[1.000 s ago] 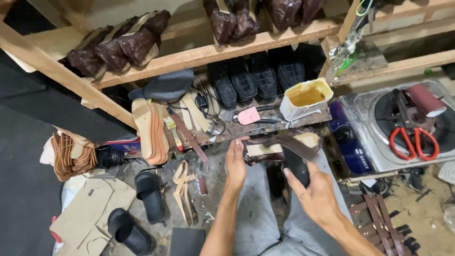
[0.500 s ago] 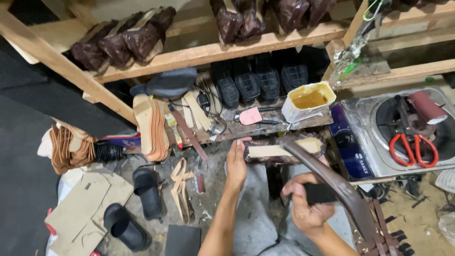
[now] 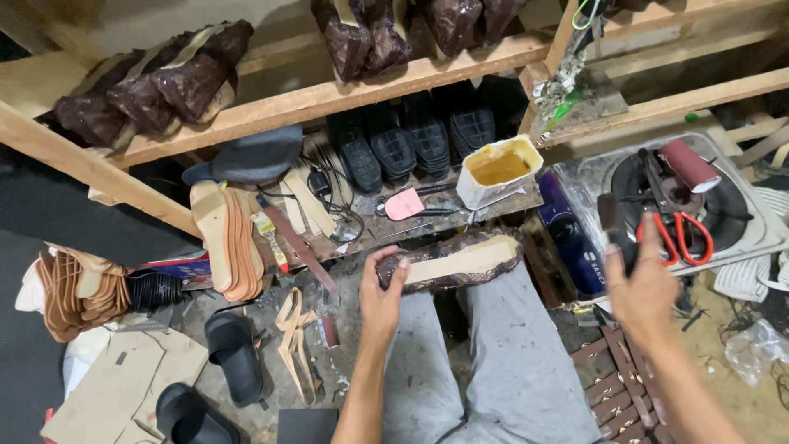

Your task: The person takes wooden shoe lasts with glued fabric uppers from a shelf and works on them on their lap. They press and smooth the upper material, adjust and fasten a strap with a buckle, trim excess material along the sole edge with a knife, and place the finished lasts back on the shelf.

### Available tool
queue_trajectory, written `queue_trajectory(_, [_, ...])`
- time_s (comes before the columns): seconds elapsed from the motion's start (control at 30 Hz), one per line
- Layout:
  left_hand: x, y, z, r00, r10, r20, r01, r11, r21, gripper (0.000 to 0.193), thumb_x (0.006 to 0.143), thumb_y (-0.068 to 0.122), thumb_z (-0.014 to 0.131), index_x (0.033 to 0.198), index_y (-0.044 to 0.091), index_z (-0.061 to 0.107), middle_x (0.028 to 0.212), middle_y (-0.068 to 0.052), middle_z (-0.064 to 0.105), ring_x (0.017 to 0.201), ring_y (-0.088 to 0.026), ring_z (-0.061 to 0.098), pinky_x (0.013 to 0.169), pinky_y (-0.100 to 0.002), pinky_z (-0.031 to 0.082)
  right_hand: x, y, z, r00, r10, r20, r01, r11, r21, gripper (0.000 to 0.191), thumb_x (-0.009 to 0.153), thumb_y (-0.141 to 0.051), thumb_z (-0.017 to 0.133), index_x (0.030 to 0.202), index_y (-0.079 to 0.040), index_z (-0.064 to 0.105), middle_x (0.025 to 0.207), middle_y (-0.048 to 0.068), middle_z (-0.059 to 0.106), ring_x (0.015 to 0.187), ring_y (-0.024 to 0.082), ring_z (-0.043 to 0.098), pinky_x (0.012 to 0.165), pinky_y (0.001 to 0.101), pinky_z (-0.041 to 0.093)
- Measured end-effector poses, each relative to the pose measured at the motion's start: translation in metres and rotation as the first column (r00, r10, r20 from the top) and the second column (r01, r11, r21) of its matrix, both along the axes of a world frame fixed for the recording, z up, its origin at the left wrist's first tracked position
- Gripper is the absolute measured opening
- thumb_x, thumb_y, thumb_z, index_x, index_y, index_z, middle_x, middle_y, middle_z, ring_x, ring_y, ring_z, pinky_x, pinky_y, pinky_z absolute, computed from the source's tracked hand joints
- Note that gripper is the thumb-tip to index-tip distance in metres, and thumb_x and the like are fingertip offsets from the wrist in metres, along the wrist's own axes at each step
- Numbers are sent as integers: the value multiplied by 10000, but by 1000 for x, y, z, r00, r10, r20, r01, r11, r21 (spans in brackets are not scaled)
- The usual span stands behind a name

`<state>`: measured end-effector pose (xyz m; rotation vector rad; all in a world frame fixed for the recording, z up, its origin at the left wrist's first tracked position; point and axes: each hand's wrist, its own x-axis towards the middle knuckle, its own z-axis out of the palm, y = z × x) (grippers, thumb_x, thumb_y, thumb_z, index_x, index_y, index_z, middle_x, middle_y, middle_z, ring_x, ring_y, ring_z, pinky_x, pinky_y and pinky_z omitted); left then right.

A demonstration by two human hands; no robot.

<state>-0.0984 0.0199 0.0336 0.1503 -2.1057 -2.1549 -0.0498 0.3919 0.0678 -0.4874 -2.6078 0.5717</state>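
Resting across the knees in grey trousers (image 3: 493, 353), a dark brown patterned sandal upper with a pale tan insole strip (image 3: 452, 263) is seen lying lengthwise, its tan strip facing up and its mottled dark edges curling around it. Its left end is gripped by the left hand (image 3: 382, 300), fingers closed over the edge. A dark flat-handled tool (image 3: 610, 226) is held upright in the closed right hand (image 3: 645, 292), raised well apart from the sandal piece, near red-handled scissors (image 3: 678, 230). A white tub of yellow glue (image 3: 497, 168) stands on the cluttered wooden surface (image 3: 370, 234) just beyond the piece.
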Motion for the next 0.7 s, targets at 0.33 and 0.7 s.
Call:
queue_trajectory(0.33, [11,-3,13,997,-13,-75,13,1000,7,348,928,155,722,1238,25,633,1047,-57,712,946,-111,656,862,-261,541,-7,125,-62,995,-13,98,-54,759,649,789,1003,-417,749,1592,5,438,1009,159,707,796,290,680,671,395,519])
queue_trajectory(0.7, [29,4,40,997,44,-61,-50,994,-93,462,867,147,772,1278,22,603,1119,-69,669,1031,-165,636,920,-305,519,-22,67,-22,1000,17,2,-15,822,569,671,988,-318,734,1533,9,517,1184,204,615,1102,369,558,957,463,436])
